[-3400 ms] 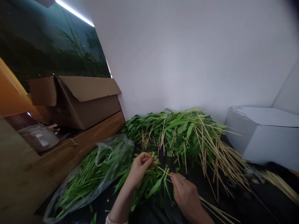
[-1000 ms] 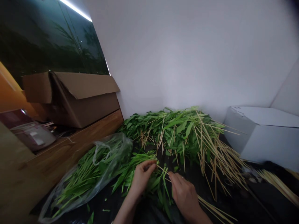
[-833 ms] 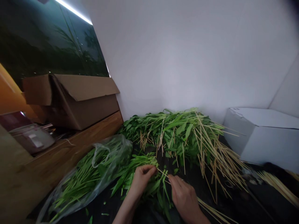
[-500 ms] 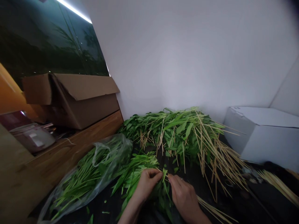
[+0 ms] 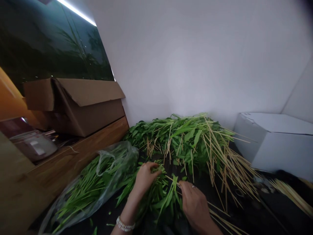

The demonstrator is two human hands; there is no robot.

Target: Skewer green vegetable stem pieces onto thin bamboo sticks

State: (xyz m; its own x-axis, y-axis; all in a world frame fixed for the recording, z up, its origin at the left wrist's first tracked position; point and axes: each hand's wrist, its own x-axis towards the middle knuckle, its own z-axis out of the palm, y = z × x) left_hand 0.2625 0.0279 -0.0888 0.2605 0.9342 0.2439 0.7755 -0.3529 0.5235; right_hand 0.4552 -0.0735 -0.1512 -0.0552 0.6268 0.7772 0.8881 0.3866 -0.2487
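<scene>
My right hand [image 5: 194,202] is closed around a thin bamboo skewer [image 5: 168,178] that points left. Green leafy stems [image 5: 174,182] are threaded on it just beyond my fingertips, their leaves hanging down. Over the loose pile of cut greens [image 5: 127,189] in front of me, my left hand [image 5: 146,176] has its thumb and fingers apart at the stem ends. Whether it touches a stem I cannot tell. A bead bracelet is on the left wrist, and a ring shows on the right hand.
Behind lies a heap of skewered greens [image 5: 188,130], its bare sticks [image 5: 232,166] jutting right. A clear plastic bag [image 5: 132,151] of greens is at left. Loose skewers [image 5: 288,192] lie at right by a white box [image 5: 286,147]. A cardboard box [image 5: 93,114] sits on a wooden ledge [image 5: 97,140].
My left hand has let go near the skewer and moved up and left to the loose greens. My right hand still holds the skewer, almost in the same place.
</scene>
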